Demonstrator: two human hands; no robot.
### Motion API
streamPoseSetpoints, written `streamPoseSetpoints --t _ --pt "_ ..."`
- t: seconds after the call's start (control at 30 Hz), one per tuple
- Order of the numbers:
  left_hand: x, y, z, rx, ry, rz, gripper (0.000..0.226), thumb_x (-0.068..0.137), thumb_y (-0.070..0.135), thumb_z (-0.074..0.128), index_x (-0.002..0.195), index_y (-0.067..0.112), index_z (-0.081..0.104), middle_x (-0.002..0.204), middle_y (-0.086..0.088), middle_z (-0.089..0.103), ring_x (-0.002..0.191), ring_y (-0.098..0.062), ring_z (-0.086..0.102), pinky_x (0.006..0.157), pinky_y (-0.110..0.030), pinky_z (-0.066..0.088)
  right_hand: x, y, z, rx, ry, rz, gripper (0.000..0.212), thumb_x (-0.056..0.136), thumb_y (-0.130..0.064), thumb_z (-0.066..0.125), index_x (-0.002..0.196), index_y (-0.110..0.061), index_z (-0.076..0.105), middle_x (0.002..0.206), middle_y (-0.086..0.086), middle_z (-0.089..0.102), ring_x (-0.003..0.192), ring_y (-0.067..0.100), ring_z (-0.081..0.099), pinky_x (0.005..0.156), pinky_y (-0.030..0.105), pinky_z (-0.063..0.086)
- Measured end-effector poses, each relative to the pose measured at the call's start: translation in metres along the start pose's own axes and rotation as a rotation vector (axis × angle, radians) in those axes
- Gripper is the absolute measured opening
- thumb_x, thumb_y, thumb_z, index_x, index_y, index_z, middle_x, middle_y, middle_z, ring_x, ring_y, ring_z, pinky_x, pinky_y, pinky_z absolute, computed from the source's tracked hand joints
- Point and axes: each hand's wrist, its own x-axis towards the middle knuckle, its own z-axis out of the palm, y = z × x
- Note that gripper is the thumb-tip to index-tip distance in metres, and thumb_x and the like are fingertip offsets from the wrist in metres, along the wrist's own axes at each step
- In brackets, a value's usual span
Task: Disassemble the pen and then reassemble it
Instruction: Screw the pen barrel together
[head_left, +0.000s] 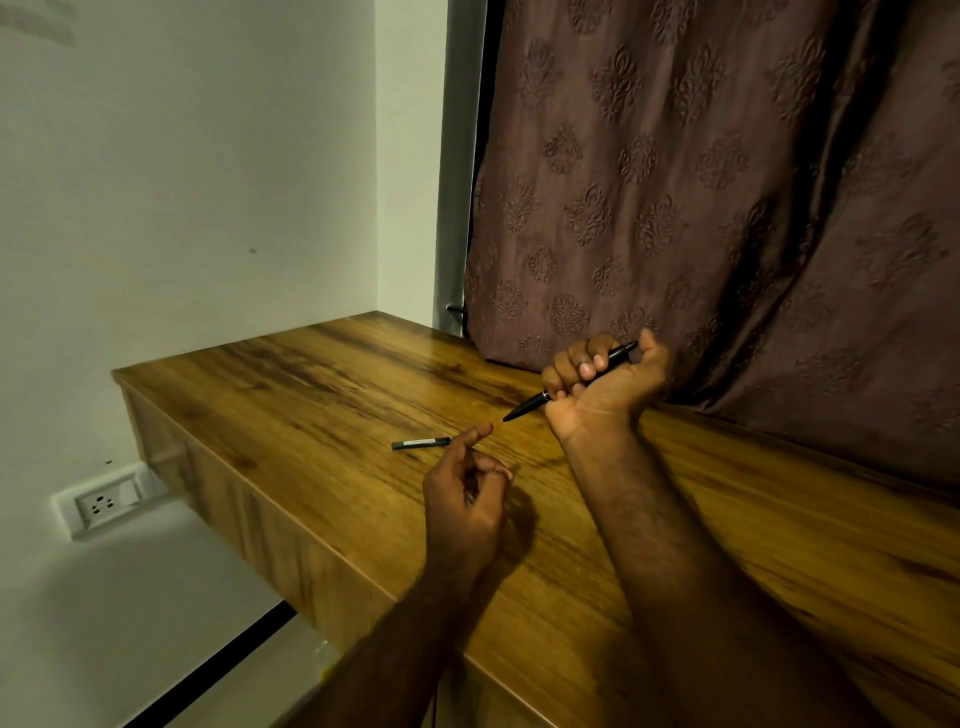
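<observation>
A: Nearest us, the left hand hangs over the wooden table, fingers loosely curled, gripping nothing.
B: Just beside its forefinger, a dark pen piece lies flat on the wood.
A: Farther back, the right hand is clamped round the pen, tip angled down-left.
B: Brown curtain behind.

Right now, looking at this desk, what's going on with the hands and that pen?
A person is working on a black pen at a wooden table. The right hand grips the pen by its barrel, raised off the table, tip pointing down toward the left hand. A short dark piece, maybe a pen part, lies on the table close to the left hand's outstretched index finger. Whether the left hand pinches anything small cannot be told.
</observation>
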Motion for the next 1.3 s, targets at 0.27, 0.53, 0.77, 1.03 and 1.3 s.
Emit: streamPoseSetpoints --t 0.27,0.53,0.77,1.03,1.3 --pt "0.0 0.0 0.0 -0.027 -0.015 -0.016 0.042 0.078 0.011 0.047 0.119 0.007 0.055 0.071 -0.013 0.064 0.05 -0.008 0.055 0.048 -0.016 0.044 0.007 0.005 -0.003 -0.015 -0.03 0.0 0.052 0.088 -0.044 0.029 0.045 -0.016 0.032 0.037 -0.002 0.026 0.033 0.012 0.016 0.04 0.016 0.015" --pt "0.0 -0.001 0.0 -0.035 -0.007 -0.02 0.038 0.079 0.01 0.047 0.117 0.011 0.056 0.07 -0.012 0.064 0.049 -0.01 0.054 0.049 -0.018 0.045 0.01 0.006 -0.003 -0.044 -0.017 0.009 0.043 0.087 -0.036 0.031 0.048 -0.017 0.033 0.037 -0.003 0.025 0.032 0.012 0.015 0.041 0.016 0.013" --pt "0.0 -0.002 0.0 -0.047 -0.008 -0.036 0.04 0.079 0.011 0.046 0.118 0.009 0.056 0.073 -0.016 0.063 0.05 -0.008 0.054 0.049 -0.017 0.045 0.014 0.005 -0.004 -0.049 0.001 0.0 0.042 0.088 -0.037 0.029 0.052 -0.016 0.036 0.037 -0.004 0.026 0.032 0.012 0.015 0.043 0.015 0.012" --pt "0.0 0.0 0.0 -0.06 -0.014 -0.037 0.038 0.079 0.012 0.046 0.116 0.011 0.055 0.072 -0.012 0.063 0.049 -0.006 0.054 0.047 -0.016 0.044 0.014 0.005 -0.003 -0.048 0.003 -0.004 0.043 0.09 -0.038 0.026 0.064 -0.012 0.049 0.038 -0.004 0.027 0.032 0.011 0.016 0.042 0.014 0.014" --pt "0.0 0.0 0.0 -0.046 -0.01 -0.035 0.038 0.079 0.011 0.046 0.116 0.012 0.056 0.07 -0.01 0.063 0.048 -0.007 0.054 0.047 -0.018 0.045 0.012 0.004 -0.004 -0.025 -0.017 0.013 0.047 0.09 -0.042 0.025 0.065 -0.011 0.05 0.037 -0.003 0.027 0.032 0.011 0.017 0.042 0.015 0.015"
